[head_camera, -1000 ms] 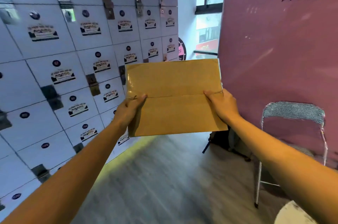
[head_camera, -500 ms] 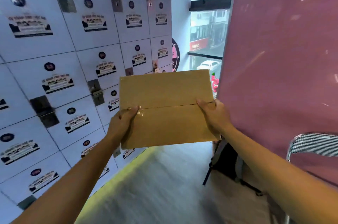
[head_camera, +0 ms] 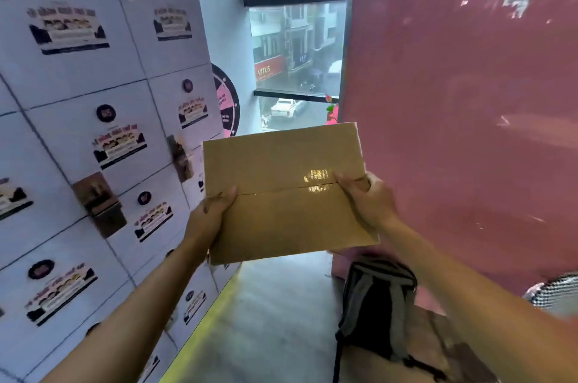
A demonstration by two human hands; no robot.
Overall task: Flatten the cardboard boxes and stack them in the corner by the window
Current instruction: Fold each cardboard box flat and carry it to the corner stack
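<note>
lockers [head_camera: 93, 132] fill the left of the frame. at centre the left hand [head_camera: 208, 218] clamps the cardboard box [head_camera: 287, 195] on its left edge and the right hand [head_camera: 366, 202] clamps its right edge. the box's long axis runs across, between them, with the window [head_camera: 295, 48] directly beyond at upper centre.

At frame centre, a brown rectangular cardboard box [head_camera: 286, 191] with a taped seam is held up by the left hand [head_camera: 209, 216] and right hand [head_camera: 366, 201], each gripping one side edge. A black-framed window [head_camera: 295, 38] fills the upper middle; a black and grey backpack [head_camera: 375, 304] sits at the lower right.
</note>
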